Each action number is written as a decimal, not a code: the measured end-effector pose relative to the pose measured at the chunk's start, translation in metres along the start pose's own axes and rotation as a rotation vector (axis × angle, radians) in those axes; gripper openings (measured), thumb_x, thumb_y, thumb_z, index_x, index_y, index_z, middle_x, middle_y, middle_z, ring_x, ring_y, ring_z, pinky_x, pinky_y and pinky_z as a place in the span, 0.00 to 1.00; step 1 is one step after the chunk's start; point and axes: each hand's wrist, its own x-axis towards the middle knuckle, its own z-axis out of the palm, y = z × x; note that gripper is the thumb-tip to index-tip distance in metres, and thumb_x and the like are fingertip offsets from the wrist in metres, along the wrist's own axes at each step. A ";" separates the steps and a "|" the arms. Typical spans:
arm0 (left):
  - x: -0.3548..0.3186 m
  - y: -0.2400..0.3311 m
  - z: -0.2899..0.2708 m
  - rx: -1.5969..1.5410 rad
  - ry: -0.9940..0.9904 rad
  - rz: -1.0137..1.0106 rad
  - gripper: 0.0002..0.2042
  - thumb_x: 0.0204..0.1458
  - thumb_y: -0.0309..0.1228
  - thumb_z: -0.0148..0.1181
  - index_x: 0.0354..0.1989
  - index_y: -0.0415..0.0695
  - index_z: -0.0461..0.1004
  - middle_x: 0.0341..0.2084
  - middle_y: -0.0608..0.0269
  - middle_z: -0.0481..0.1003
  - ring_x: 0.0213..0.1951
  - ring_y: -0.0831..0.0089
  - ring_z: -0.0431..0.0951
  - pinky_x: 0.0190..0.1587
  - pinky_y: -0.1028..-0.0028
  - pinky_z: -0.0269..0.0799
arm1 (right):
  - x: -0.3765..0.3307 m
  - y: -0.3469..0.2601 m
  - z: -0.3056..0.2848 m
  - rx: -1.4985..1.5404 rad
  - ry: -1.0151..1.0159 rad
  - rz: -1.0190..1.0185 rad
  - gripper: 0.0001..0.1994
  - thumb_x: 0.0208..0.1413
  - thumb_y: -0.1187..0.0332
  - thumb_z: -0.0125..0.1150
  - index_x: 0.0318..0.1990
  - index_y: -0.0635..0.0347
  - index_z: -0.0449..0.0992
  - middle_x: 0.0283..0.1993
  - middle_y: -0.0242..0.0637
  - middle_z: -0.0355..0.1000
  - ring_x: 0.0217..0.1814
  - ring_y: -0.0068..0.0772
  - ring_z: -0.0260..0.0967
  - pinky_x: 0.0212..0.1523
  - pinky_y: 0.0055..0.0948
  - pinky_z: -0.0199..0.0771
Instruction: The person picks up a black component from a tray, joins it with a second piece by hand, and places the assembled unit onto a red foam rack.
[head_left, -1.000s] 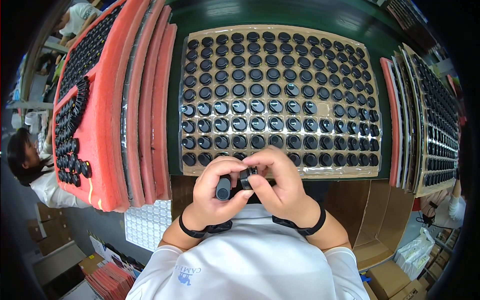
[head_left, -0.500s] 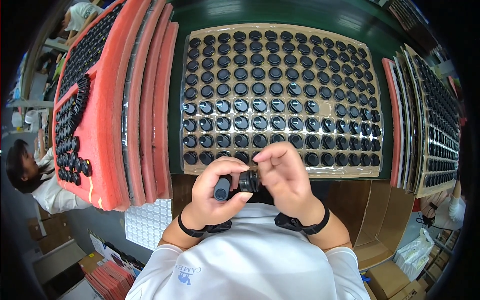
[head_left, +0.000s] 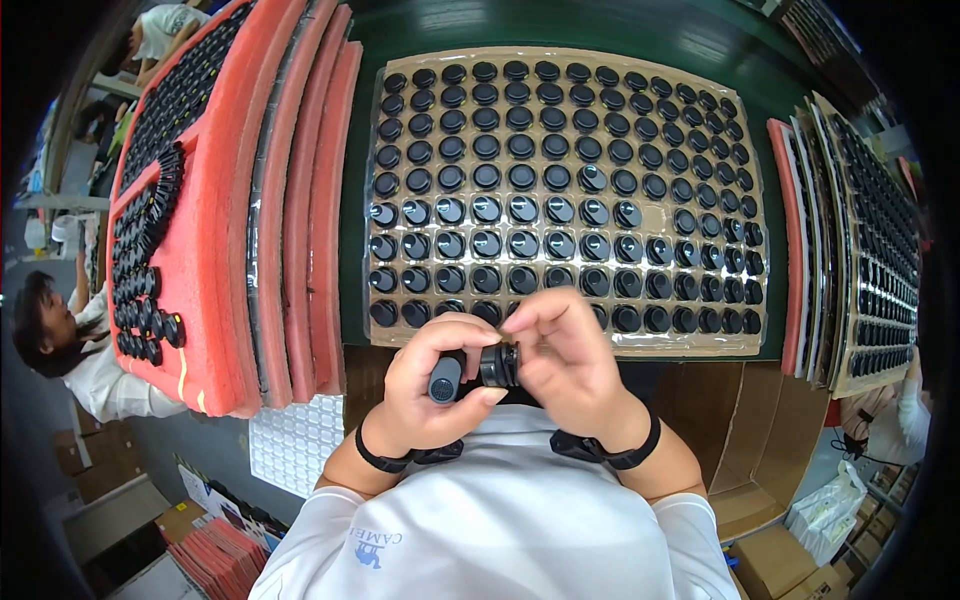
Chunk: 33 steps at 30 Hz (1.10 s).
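Note:
My left hand [head_left: 425, 385] is closed round two things: a dark grey cylinder [head_left: 441, 388] with a dimpled round end, lying in the palm, and a black round ridged part [head_left: 494, 366] pinched between thumb and fingers. Curled fingers of my right hand [head_left: 565, 355] meet that part's right end; their exact contact is partly hidden. Just beyond both hands lies a clear plastic tray [head_left: 655, 219] on brown board. Rows of similar black round parts [head_left: 485, 147] fill its pockets, and one pocket right of centre holds none.
Pink foam sheets [head_left: 325, 230] are stacked at the left, with black parts on top. More loaded trays [head_left: 850, 250] stand at the right. An open cardboard box [head_left: 755, 440] sits below the green table's [head_left: 440, 30] near edge. Another person [head_left: 75, 345] is at the left.
The fingers of my right hand have curled in and come closer to the black round part. My left hand keeps its hold. The view has shifted slightly.

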 end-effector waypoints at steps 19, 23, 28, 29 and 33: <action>-0.002 0.000 -0.001 -0.019 0.052 -0.072 0.20 0.47 0.30 0.64 0.45 0.34 0.67 0.39 0.55 0.70 0.26 0.81 0.65 0.30 0.81 0.64 | 0.005 -0.015 -0.009 -0.486 -0.025 -0.168 0.15 0.47 0.68 0.64 0.42 0.61 0.69 0.35 0.35 0.65 0.34 0.26 0.61 0.38 0.24 0.62; -0.001 -0.002 0.001 -0.041 0.059 -0.079 0.20 0.48 0.33 0.63 0.45 0.34 0.67 0.37 0.58 0.71 0.26 0.81 0.65 0.31 0.82 0.64 | 0.008 -0.023 -0.012 -0.734 -0.062 -0.284 0.14 0.43 0.72 0.65 0.38 0.61 0.71 0.34 0.37 0.66 0.35 0.30 0.63 0.39 0.26 0.63; 0.000 -0.002 0.000 -0.071 0.047 -0.172 0.18 0.49 0.28 0.62 0.47 0.35 0.67 0.35 0.60 0.72 0.26 0.82 0.66 0.31 0.82 0.64 | 0.011 -0.046 -0.023 -0.908 -0.082 -0.198 0.14 0.42 0.73 0.65 0.37 0.63 0.71 0.34 0.38 0.67 0.37 0.32 0.65 0.40 0.27 0.65; -0.001 -0.002 0.000 -0.106 0.055 -0.212 0.18 0.48 0.27 0.61 0.47 0.35 0.67 0.34 0.60 0.72 0.26 0.82 0.66 0.31 0.82 0.64 | 0.012 -0.054 -0.029 -0.957 -0.076 -0.163 0.13 0.42 0.74 0.64 0.37 0.63 0.70 0.34 0.37 0.67 0.37 0.32 0.65 0.39 0.27 0.65; -0.003 -0.003 -0.002 -0.118 0.048 -0.253 0.17 0.47 0.22 0.60 0.47 0.35 0.68 0.34 0.61 0.73 0.26 0.82 0.66 0.32 0.82 0.65 | 0.019 -0.075 -0.064 -1.214 0.099 -0.035 0.11 0.43 0.77 0.62 0.36 0.64 0.70 0.34 0.38 0.67 0.36 0.33 0.66 0.39 0.27 0.66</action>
